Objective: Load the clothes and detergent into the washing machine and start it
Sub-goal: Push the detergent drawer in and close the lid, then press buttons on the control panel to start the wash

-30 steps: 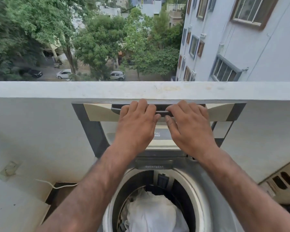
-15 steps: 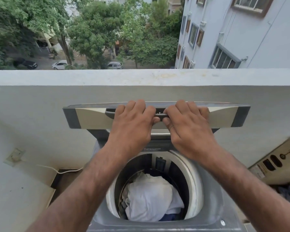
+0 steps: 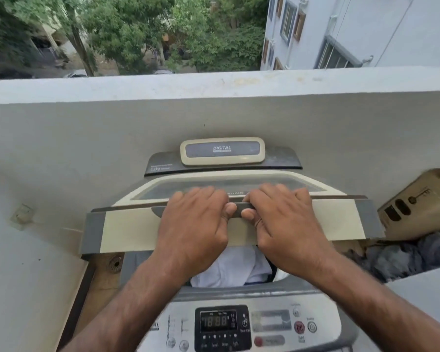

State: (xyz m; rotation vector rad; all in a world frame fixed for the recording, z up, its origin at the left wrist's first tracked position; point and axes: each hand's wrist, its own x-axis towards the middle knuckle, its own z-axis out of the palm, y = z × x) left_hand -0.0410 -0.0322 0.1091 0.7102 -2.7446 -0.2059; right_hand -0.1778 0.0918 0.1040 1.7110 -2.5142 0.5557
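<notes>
A grey top-loading washing machine (image 3: 323, 308) stands against the balcony wall. Its cream and grey folding lid (image 3: 127, 229) is partly lowered over the tub. My left hand (image 3: 196, 224) and my right hand (image 3: 285, 222) sit side by side on the lid's dark handle (image 3: 239, 208), fingers over the top edge and thumbs curled under it. White cloth (image 3: 234, 270) shows in the tub below the lid. The control panel (image 3: 221, 326) at the front shows a lit display and a red button (image 3: 299, 327).
The balcony parapet (image 3: 214, 85) runs behind the machine, with trees and a building beyond. A cardboard box (image 3: 417, 207) lies to the right above a heap of dark clothes (image 3: 404, 255). A floor drain (image 3: 115, 264) sits left of the machine.
Both hands have pulled the lid forward and down from nearly upright to almost level over the tub. My view has tilted down, bringing the control panel into sight.
</notes>
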